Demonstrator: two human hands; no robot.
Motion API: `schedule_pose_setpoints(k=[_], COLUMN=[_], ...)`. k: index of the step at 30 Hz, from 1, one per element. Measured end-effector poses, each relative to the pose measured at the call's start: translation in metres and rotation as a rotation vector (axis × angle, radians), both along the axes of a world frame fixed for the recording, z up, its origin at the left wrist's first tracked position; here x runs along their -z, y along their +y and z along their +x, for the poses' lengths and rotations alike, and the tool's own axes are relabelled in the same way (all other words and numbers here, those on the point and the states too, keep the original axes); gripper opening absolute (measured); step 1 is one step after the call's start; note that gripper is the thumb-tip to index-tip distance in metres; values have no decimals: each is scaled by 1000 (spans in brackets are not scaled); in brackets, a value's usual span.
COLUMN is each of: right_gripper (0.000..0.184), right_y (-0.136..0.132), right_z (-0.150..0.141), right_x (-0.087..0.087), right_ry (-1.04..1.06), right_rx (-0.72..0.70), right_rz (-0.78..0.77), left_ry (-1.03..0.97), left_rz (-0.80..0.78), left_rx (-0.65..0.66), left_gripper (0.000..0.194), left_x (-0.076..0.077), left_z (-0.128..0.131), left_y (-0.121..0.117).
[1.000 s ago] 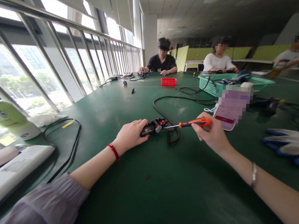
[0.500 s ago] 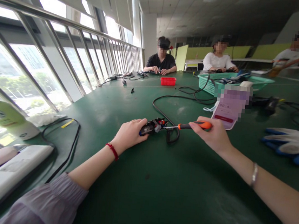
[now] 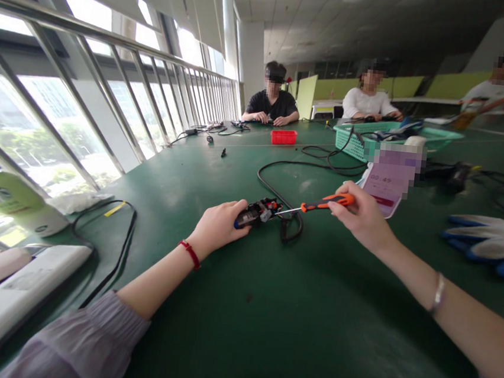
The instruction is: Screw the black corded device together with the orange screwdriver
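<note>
My left hand (image 3: 219,226) is closed around a small dark device (image 3: 253,214) with its inner parts exposed, low over the green table (image 3: 239,318). Grey and red bits show at the device's right end; its exact kind is unclear. In my right hand (image 3: 363,214) is an orange-and-black screwdriver (image 3: 327,203), gripped by the handle. The screwdriver's thin shaft points left and slightly down, its tip at the right end of the device. A black cable (image 3: 298,232) loops just behind and beside the device.
Behind my right hand a phone (image 3: 386,181) leans near a green basket (image 3: 350,142) of parts. A red tray (image 3: 283,137) lies farther back. Gloves (image 3: 491,245) rest at right; a bottle (image 3: 14,199) and white case (image 3: 23,292) at left. Several people sit across the table.
My right hand has shifted slightly right and up, tilting the screwdriver's handle higher while the tip stays at the device. My left hand has hardly moved.
</note>
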State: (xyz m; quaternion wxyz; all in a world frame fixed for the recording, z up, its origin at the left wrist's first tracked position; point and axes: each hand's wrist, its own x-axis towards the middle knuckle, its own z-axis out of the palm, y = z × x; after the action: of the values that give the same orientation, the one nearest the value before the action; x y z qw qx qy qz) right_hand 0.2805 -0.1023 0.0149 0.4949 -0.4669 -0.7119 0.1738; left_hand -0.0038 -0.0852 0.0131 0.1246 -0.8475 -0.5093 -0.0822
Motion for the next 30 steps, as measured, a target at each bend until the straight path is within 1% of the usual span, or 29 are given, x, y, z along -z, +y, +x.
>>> schedule_pose_setpoints(k=[3,5,8,10,12,14,15,18,19,21,23,26,27,29,30], right_gripper=[17,21,37,45,49,47,42,22,16,13,19,42,46,47,44], right_y=[1,0,-2,-3,-2,-1,0,3,3,2,0,-4,-5,-6,-5], right_z=[-1,-1,-1,-1,-1,-1,-1,-1,-1,-1,-1,-1,-1,-1,-1], right_x=[2,2,1,1,3,6,7,11,12,11,8,4,3,2,3], right_ry=[85,73,-10,-28,-7,16,31,89,110,134,119,56,35,5,3], right_rx=[-46,-9,85,108,102,66,32,-68,-78,-70,-38,9,22,22,7], right_rz=[32,27,-6,-34,-44,-16,5,57,65,66,63,39,35,53,76], left_ry=[5,6,7,7,8,9,9,9,10,9,6,4,4,6,6], left_rz=[-8,-16,-24,-27,-29,-29,-29,-28,-29,-31,-33,-35,-36,-41,-44], left_rx=[-11,-18,-22,-25,-27,-27,-25,-25,-26,-27,-27,-30,-33,-38,-40], left_gripper=[23,24,24,24,24,24,24,23,23,23,23,23,23,23,23], left_x=[0,-1,-1,-1,-1,-1,-1,0,0,0,0,-1,-1,-1,-1], left_z=[0,0,1,1,1,1,1,0,0,0,0,0,0,1,1], left_y=[-1,-1,-1,-1,-1,-1,-1,-1,-2,-2,-2,-2,-2,-2,-2])
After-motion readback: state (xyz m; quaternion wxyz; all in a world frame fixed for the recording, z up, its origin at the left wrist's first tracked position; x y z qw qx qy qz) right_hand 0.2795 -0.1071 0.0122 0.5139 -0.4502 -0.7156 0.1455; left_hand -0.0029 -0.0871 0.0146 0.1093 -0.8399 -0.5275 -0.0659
